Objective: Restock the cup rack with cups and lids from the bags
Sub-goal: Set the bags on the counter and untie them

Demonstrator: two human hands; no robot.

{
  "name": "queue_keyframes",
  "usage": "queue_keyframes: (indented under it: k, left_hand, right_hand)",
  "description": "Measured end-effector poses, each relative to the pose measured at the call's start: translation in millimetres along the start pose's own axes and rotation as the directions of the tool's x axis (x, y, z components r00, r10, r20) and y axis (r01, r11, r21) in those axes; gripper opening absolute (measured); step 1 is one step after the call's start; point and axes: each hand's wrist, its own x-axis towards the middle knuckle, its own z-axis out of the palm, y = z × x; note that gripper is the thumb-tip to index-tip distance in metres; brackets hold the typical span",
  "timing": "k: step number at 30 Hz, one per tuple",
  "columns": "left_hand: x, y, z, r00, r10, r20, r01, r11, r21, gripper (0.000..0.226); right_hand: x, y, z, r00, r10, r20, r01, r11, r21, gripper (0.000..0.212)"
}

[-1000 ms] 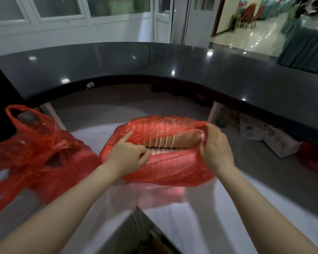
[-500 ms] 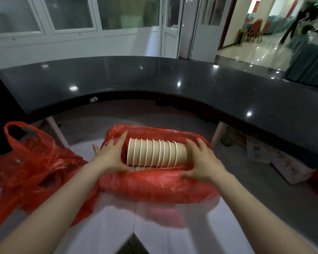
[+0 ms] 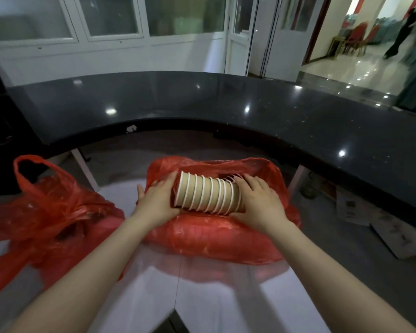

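A stack of nested brown paper cups with white rims lies sideways in the mouth of a red plastic bag on the white table. My left hand grips the wide rim end at the left, thumb on top. My right hand cups the narrow end at the right, fingers laid over it. More cup rims show inside the bag behind the stack. No cup rack and no lids are in view.
A second red bag, crumpled with its handles loose, lies on the white table to the left. A curved black counter wraps round the far side. Cardboard boxes sit on the floor under it at right.
The bag's mouth was pulled open, and the cup stack has come up out of the plastic between both hands. The stack now bends slightly in the middle.
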Motion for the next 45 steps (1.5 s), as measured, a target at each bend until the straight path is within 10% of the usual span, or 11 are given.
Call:
queue_keyframes:
  k: [9,22,34,45]
  left_hand:
    - [-78.3,-5.8,-66.0,0.922,0.292,-0.253,-0.269,0.955,0.123,0.062]
    - [-186.5,-118.8,-105.9,0.768,-0.144,-0.625,0.061,0.986,-0.152,0.041]
    - [-177.4,-173.8,-107.1,0.967,-0.21,-0.144,0.087,0.804,-0.589,0.045]
    - [-175.2,-173.1,-95.3,0.914,-0.284,-0.291,0.11,0.862,-0.495,0.028]
  right_hand:
    - [4.1,-103.3,-29.9,0.916,-0.35,-0.195,0.372,0.924,0.09,0.049]
    - [-18.7,-241.5,-2.0,0.784,-0.529,-0.325,0.606,0.765,0.218,0.015]
    - [-25.2,-328.6,29.9,0.912,-0.4,-0.093,0.404,0.832,0.38,0.068]
    - [-44.3,-328.9,36.5,0.93,-0.348,-0.114,0.367,0.882,0.295,0.036]
